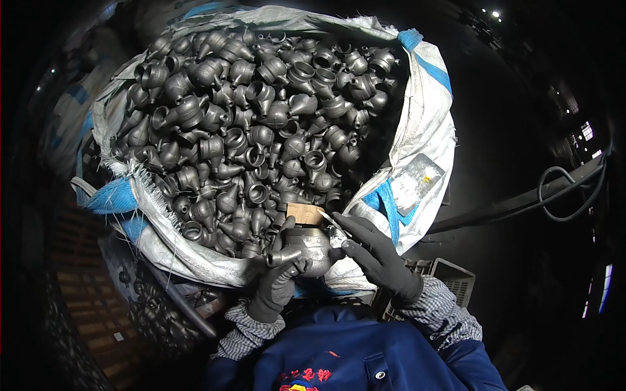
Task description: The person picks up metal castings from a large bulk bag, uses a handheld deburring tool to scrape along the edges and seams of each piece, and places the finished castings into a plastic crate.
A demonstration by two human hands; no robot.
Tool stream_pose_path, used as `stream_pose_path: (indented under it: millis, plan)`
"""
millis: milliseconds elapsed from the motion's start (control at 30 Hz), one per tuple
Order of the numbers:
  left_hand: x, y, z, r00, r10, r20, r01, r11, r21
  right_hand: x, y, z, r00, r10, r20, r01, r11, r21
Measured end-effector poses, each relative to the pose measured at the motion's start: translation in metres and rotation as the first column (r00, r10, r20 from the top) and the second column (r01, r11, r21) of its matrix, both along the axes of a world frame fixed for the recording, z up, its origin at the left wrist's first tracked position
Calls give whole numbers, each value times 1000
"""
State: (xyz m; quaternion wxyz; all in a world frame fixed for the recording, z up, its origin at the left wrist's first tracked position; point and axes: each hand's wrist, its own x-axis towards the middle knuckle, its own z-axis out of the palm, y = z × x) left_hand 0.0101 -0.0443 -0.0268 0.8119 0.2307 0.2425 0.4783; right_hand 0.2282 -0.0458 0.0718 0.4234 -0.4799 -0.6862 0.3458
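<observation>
My left hand (279, 285), in a dark grey glove, is closed round a round dark metal casting (312, 251) with a threaded neck and a short side spout. It holds the casting upright at the bag's near edge. My right hand (377, 253), gloved too, is on the casting's right side, with its fingers pinched on a thin pale pointed stick (330, 220). Part of that stick is hidden by the fingers. Just beyond the casting's neck is a small flat brown piece (304, 214), like wood or card; what supports it is hidden.
A big white woven bag (424, 124) with blue straps (390, 215) holds a heap of similar castings (261, 133). A plastic crate (456, 280) stands at the lower right. More castings (156, 309) lie at the lower left. A dark bar with a looped cable (554, 195) reaches in from the right.
</observation>
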Motion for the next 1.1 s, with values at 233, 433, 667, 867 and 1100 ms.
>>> stream_pose_path:
  millis: [233, 433, 667, 867, 1100]
  plan:
    - [-13, -7, 20, 990, 7, -143, -14, 999, -48, -2, -24, 4, 990, 109, 93, -101, 991, -88]
    - [4, -1, 54, 972, 94, -213, -69, 990, 122, -11, -24, -3, 974, 58, 217, -63, 998, 16]
    - [11, 2, 48, 946, 194, -260, -130, 961, 242, -13, -26, 3, 855, -40, 516, -26, 992, 121]
    - [8, -4, 56, 949, 126, -289, -87, 986, 143, -14, -26, 6, 814, -92, 574, 8, 989, 147]
    - [3, 1, 30, 879, 192, -436, -72, 958, 276, -9, -25, 5, 894, -42, 447, 24, 999, 45]
